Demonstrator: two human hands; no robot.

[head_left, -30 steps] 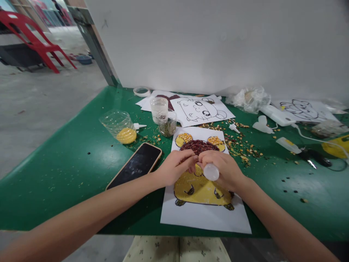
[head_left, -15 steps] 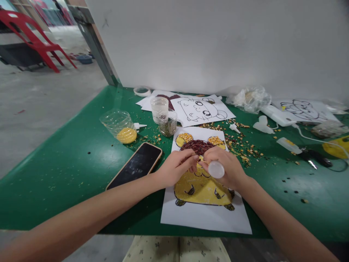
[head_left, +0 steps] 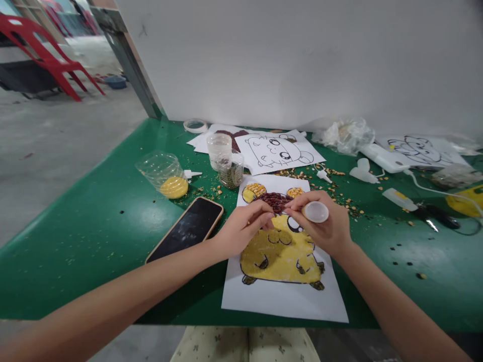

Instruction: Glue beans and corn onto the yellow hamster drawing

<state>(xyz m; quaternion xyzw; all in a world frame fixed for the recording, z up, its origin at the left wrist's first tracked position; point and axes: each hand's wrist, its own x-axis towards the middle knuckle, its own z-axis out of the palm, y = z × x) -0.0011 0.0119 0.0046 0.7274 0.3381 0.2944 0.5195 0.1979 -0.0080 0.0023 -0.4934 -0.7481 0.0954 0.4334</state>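
On the table in front of me lies a white sheet of paper with a yellow hamster picture. Dark red beans cover the top of its head, and yellow corn kernels fill the ears. My right hand is closed around a small whitish glue bottle, its round base turned towards me; its tip is hidden. My left hand hovers over the left of the picture, thumb and fingers pinched close to the beans. Whatever sits in that pinch is too small to make out.
A phone lies left of the sheet. Behind stand a clear plastic container with yellow grains and plastic cups. Loose kernels, a white glue gun, scissors and a drawing are around.
My right hand has moved right with the glue bottle, away from my left hand, uncovering the hamster's right eye. My left hand stays nearly in place, still pinched.
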